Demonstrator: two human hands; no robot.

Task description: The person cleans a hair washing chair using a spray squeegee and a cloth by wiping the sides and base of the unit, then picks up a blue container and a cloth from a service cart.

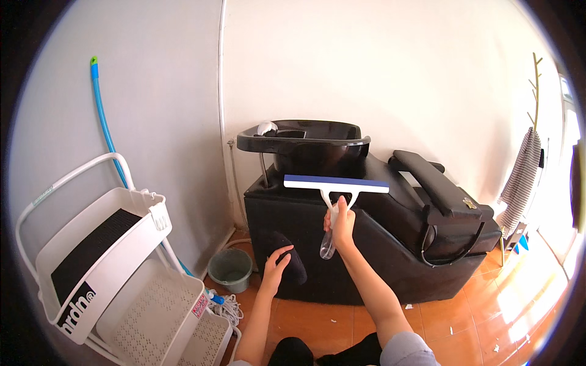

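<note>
My right hand (341, 224) grips the handle of a white squeegee (336, 184) with a blue blade and a clear bottle in its handle, raised in front of a black salon shampoo chair unit (320, 256). In my left hand (277, 270), lower and to the left, is a dark cloth or pad (294, 263), seen against the unit's black side; its exact kind cannot be told. Above and behind the squeegee is the black wash basin (320, 142), with a shower head (267, 128) resting at its left end.
A white tiered trolley (110, 265) stands at the left, with a blue-handled mop (103, 114) behind it. A grey-green bucket (230, 270) sits near the corner. At the right, a striped cloth (521, 178) hangs on a coat stand. White scraps lie on the tiled floor (393, 325).
</note>
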